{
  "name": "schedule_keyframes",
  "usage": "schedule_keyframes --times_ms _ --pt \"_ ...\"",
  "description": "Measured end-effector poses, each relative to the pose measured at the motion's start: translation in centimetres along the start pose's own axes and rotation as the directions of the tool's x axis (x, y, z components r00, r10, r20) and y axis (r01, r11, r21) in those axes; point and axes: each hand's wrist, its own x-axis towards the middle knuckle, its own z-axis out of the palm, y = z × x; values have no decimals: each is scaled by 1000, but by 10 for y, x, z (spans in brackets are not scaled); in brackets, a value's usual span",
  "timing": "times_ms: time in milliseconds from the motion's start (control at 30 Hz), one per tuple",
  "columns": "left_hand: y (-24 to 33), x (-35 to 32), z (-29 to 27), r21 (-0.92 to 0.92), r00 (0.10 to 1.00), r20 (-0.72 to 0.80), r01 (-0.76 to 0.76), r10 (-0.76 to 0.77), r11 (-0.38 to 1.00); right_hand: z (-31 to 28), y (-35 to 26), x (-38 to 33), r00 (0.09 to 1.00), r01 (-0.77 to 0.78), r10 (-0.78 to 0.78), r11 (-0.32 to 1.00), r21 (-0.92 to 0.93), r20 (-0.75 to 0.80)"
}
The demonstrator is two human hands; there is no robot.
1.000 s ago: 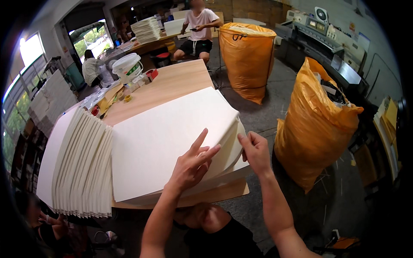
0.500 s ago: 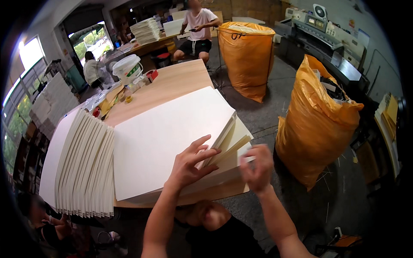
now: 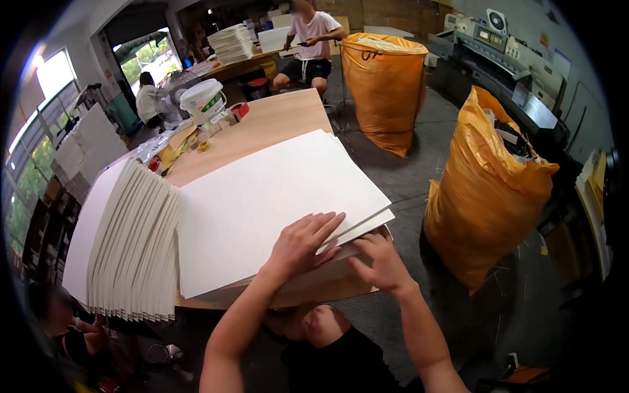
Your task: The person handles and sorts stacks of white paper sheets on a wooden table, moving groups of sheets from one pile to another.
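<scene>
A stack of large white sheets [image 3: 262, 209] lies in front of me on the wooden table. My left hand [image 3: 303, 243] rests on the top sheet close to its near right edge, fingers stretched out and the thumb by the edge. Below the right corner, my right hand [image 3: 382, 260] touches the side of the stack with fingers and thumb apart. Some of its fingertips tuck in at the sheet edges, so I cannot see exactly what they touch. The upper sheets stick out a little over those beneath.
A fanned pile of thick white sheets [image 3: 134, 242] stands at the left. Beyond are a white bucket [image 3: 202, 100] and tape rolls [image 3: 204, 146] on the table [image 3: 282, 114]. Two orange sacks [image 3: 488, 196] stand on the floor at the right. A person [image 3: 314, 39] sits farther back.
The lifted right edge of the upper sheets has come down flat. My left hand has settled on top, and my right hand has moved in from the right to the stack's side.
</scene>
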Motion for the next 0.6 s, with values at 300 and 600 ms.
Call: schedule_keyframes --times_ms 300,600 --pt "0 -2 -2 -126 996 3 89 -89 988 -55 11 16 900 -436 435 897 -75 -26" --pt "-11 -3 4 -114 999 -44 15 -20 993 -22 5 47 817 -369 576 510 777 10"
